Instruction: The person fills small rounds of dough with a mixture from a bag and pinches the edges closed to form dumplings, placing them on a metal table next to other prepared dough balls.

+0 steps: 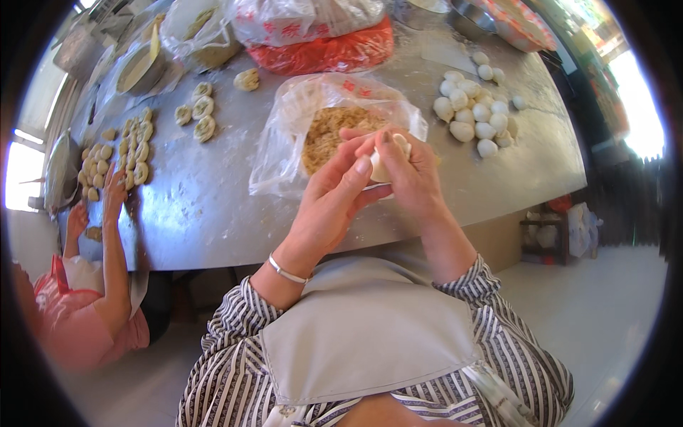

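A piece of white dough (381, 166) is cupped between my two hands, partly hidden by the fingers. My left hand (335, 184) supports it from the left and below. My right hand (416, 169) grips it from the right, with the thumb and fingers over its top. Just beyond and beneath my hands lies an open clear plastic bag (277, 155) with red print, holding a crumbly brown filling (332, 132). To the right, a heap of white dough balls (474, 109) rests on the metal table (213, 235).
At the left, a co-worker's hand (113, 187) touches rows of filled dough pieces (136, 147), beside small dough balls (95, 164). Several coiled dough pieces (203, 108) lie nearer the middle. Behind stand a red plastic bag (325, 50), a metal bowl (141, 69) and a bagged container (213, 53).
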Action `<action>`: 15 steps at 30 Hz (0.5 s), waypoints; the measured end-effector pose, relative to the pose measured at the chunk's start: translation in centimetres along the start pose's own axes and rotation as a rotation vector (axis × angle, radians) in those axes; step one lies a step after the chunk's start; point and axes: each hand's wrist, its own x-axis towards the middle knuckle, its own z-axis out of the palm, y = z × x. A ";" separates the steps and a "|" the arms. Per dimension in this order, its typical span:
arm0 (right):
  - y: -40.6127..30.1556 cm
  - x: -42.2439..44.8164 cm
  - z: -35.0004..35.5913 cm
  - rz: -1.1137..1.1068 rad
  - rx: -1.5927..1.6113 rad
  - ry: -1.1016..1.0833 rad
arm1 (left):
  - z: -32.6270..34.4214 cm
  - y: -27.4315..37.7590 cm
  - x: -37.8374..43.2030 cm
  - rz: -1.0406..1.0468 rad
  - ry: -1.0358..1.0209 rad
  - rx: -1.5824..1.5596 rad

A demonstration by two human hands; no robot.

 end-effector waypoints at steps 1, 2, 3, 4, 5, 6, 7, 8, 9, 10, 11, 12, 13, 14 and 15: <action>0.1 0.1 -0.1 0.016 0.042 0.001 | 0.7 -0.2 -0.1 0.055 0.010 0.003; 0.4 0.1 -0.1 -0.031 0.110 -0.005 | 0.3 -0.3 -0.2 0.046 0.046 0.026; 0.5 0.4 0.0 -0.085 0.173 -0.011 | -0.1 -0.2 -0.1 0.038 0.037 0.027; 0.7 0.4 0.6 -0.145 0.251 0.054 | -0.8 0.0 -0.1 0.030 0.038 0.029; 0.7 0.4 1.1 -0.212 0.320 0.119 | -1.4 0.0 -0.1 0.023 0.039 0.032; 0.3 0.3 0.9 -0.180 0.257 0.107 | -1.7 0.1 -0.1 0.021 0.021 0.075; -0.1 0.1 0.8 -0.147 0.193 0.095 | -1.5 -0.1 -0.1 -0.011 0.019 0.080; -0.2 -0.1 0.5 -0.059 0.108 0.014 | -1.3 0.0 -0.1 -0.042 0.017 0.086; -0.2 -0.1 0.3 -0.026 0.106 0.055 | -0.8 0.0 0.0 -0.073 0.014 0.091; 0.0 -0.1 0.3 0.006 0.104 0.096 | 0.4 0.0 -0.1 -0.046 0.046 0.050; 0.3 0.0 0.4 0.039 0.103 0.136 | 0.4 -0.2 -0.1 -0.031 0.028 0.099; 1.2 0.0 0.3 0.008 0.155 0.218 | 0.2 -0.6 0.0 -0.016 0.009 0.146; 0.9 0.2 0.5 0.025 0.264 0.229 | -0.2 -0.5 -0.2 0.014 -0.001 0.196; 0.7 0.3 0.7 0.043 0.374 0.237 | -1.3 -0.5 -0.3 -0.016 0.034 0.246; 0.4 0.5 0.4 0.058 0.476 0.253 | -1.1 -0.2 -0.2 -0.015 0.036 0.213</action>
